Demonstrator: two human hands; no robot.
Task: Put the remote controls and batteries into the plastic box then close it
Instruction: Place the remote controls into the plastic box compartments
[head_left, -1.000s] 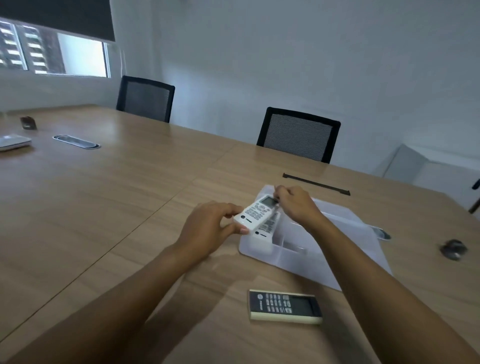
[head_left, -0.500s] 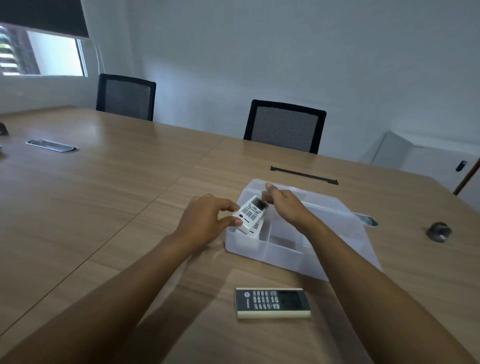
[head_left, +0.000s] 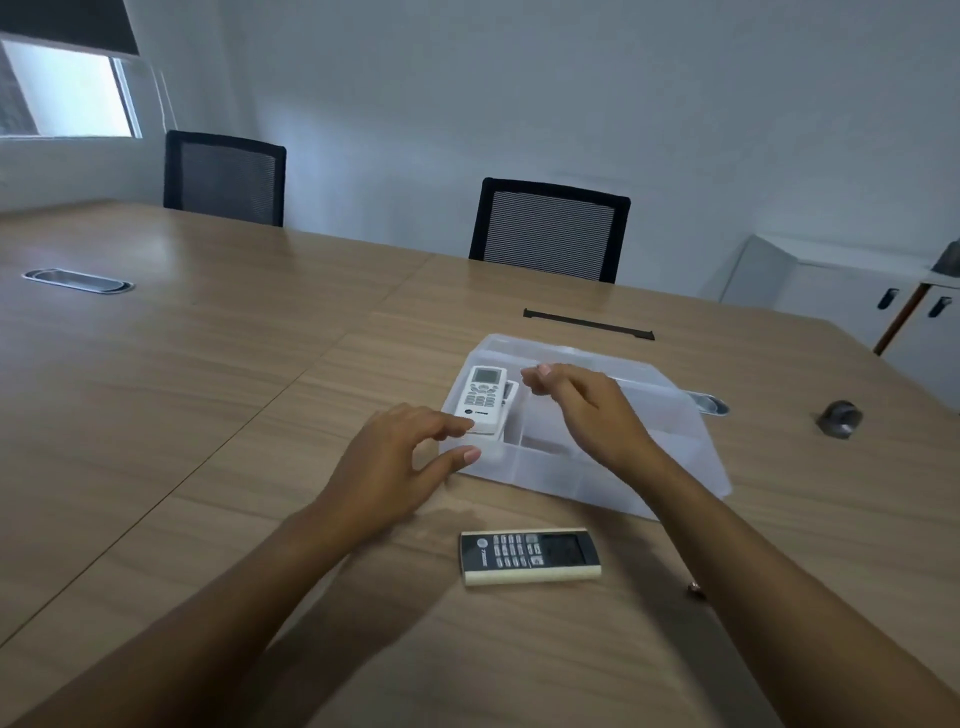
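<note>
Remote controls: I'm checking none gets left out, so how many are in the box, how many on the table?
In the plastic box: 2, a white remote over another remote
On the table: 1, a dark-faced remote
Total: 3

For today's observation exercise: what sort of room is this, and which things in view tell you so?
Most likely an office meeting room: a long wooden table with cable ports set in it, and black mesh chairs along its far side.
</note>
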